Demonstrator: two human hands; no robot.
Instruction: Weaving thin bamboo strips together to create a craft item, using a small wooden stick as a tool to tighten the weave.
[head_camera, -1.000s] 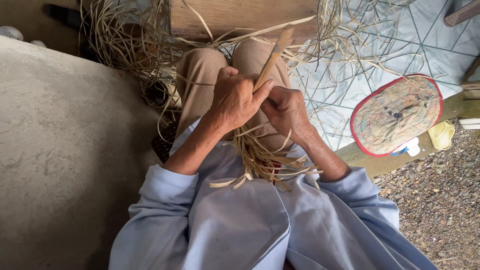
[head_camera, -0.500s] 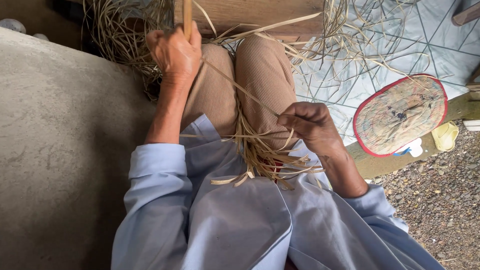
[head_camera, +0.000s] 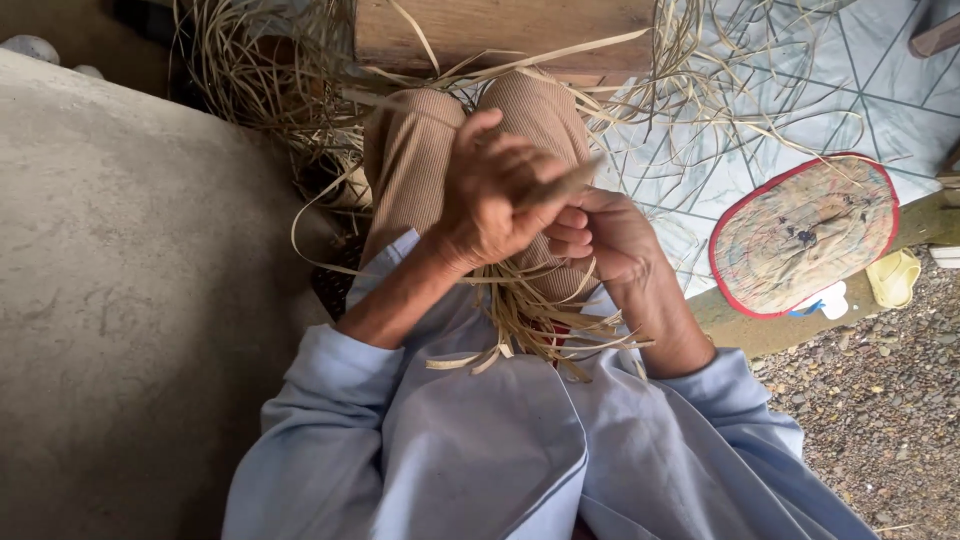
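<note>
One broad grey concrete slab (head_camera: 120, 300) fills the whole side left of the person's lap, and that lap is our landmark. Beyond the lap, one brown wooden plank (head_camera: 500, 30) runs across the top edge, with one pale patterned floor mat (head_camera: 800, 100) spread to the lap's right. A loose tangle of dry straw-coloured strips (head_camera: 250, 80) sprawls above and left of the lap, spilling across the plank and onto the mat; far too many to count. One oval woven fan with a red rim (head_camera: 805, 235) lies flat to the right of the lap, at the mat's edge, and one small yellow object (head_camera: 893, 277) sits just beside the fan's lower right; what it is I cannot tell. Gravel ground (head_camera: 880, 400) lies below that.

Now the hands, two of them, both over the lap above the two knees in tan ribbed trousers (head_camera: 410, 170). The left hand (head_camera: 490, 195) is raised, fingers curled around one thin blurred wooden stick (head_camera: 565, 183), thumb up. The right hand (head_camera: 610, 235) sits touching it, fingers closed in a fist on one bunch of pale straw strips (head_camera: 530, 320), which fans down onto the light blue shirt (head_camera: 480, 450) in the lap.
</note>
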